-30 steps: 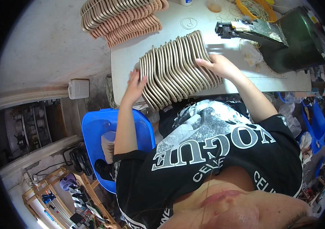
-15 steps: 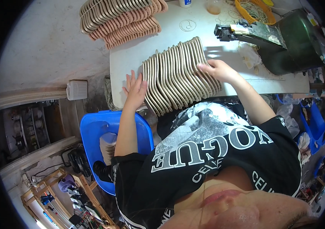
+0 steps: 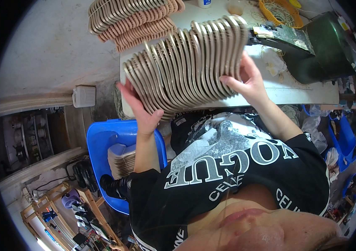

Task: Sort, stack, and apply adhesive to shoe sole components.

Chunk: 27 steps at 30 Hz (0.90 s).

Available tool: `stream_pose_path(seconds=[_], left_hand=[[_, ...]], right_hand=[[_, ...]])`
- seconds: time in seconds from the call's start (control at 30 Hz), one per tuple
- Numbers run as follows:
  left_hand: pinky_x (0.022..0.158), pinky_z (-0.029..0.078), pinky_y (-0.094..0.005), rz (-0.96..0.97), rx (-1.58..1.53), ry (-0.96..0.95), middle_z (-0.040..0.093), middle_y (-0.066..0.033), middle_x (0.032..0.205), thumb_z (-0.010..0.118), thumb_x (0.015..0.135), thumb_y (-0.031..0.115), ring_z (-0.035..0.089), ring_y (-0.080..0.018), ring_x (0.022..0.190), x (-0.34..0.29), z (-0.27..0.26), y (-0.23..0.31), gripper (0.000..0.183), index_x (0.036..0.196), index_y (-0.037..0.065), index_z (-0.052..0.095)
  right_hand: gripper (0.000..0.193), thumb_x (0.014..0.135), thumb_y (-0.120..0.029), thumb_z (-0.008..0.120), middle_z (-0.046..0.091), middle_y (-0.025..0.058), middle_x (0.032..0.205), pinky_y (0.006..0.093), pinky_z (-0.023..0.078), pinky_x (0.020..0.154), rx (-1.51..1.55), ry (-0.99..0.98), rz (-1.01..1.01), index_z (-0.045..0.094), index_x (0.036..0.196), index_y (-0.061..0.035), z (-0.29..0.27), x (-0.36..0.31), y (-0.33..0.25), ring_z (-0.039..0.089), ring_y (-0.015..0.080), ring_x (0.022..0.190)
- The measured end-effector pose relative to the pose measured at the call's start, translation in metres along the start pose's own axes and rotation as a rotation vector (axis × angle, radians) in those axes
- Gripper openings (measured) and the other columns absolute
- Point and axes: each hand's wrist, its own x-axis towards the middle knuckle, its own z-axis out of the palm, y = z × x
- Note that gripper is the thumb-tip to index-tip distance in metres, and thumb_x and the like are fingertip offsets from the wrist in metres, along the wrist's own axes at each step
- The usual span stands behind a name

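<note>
One stack (image 3: 186, 69) is squeezed between left hand (image 3: 144, 116) and right hand (image 3: 252, 85), thumbs spread from fingers. Likely a lift; next needs even pressure.

Wide fisheye view inside a black, rounded border, with straight edges bowing toward the rim. Cool light brightens the white table (image 3: 286, 95); glints line the stack of curved pieces (image 3: 186, 71), its upper edges slightly blurred. Shelves (image 3: 29, 138) at left sink into deep shadow.

Both hands (image 3: 143, 112) (image 3: 251, 83) apart, thumbs (image 3: 157, 113) (image 3: 230, 82) pointing inward, bare forearms (image 3: 146, 149) (image 3: 281, 120) extended forward
</note>
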Motion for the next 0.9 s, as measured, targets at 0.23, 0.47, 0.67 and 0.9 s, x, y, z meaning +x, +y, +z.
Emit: stream_pose_path(seconds=[0.23,0.47,0.67,0.9], left_hand=[[0.109,0.033,-0.0413,-0.207,-0.19,-0.056,0.034,-0.0146,0.142,0.093,0.056,0.034,0.04,-0.0275,0.129,-0.014,-0.009,-0.012,0.131,0.148,0.002,0.005],[0.103,0.039,-0.0368,-0.055,-0.108,0.046,0.039,-0.0153,0.137,0.078,0.073,0.003,0.046,-0.025,0.123,0.009,0.027,0.035,0.098,0.146,0.0,0.012],[0.103,0.038,-0.0414,-0.561,0.391,-0.311,0.05,-0.0278,0.128,0.073,0.077,0.049,0.049,-0.0381,0.122,0.09,0.002,-0.001,0.088,0.137,-0.003,0.037],[0.104,0.037,-0.0472,-0.697,1.004,-0.592,0.043,-0.0327,0.134,0.058,0.074,0.073,0.044,-0.0466,0.125,0.104,0.015,-0.085,0.097,0.137,0.0,0.044]], right_hand=[[0.089,0.066,-0.016,0.087,0.053,0.015,0.133,0.0356,0.039,0.104,-0.452,-0.1,-0.146,0.039,0.138,0.0026,0.006,-0.01,0.05,0.051,0.0227,0.122],[0.069,0.074,-0.011,0.08,0.057,0.0181,0.126,0.0351,0.042,0.1,-0.168,0.13,-0.217,0.046,0.132,0.0024,0.025,-0.007,0.007,0.055,0.0267,0.118],[0.07,0.089,-0.06,0.052,0.065,0.0231,0.074,0.0428,0.051,0.076,-1.161,-0.2,0.291,0.064,0.074,0.0069,0.001,0.03,0.016,0.066,0.0385,0.074],[0.083,0.085,-0.073,0.045,0.069,0.0175,0.079,0.0331,0.059,0.059,-0.466,-0.15,0.786,0.066,0.095,0.0072,-0.024,0.034,0.088,0.071,0.0262,0.069]])
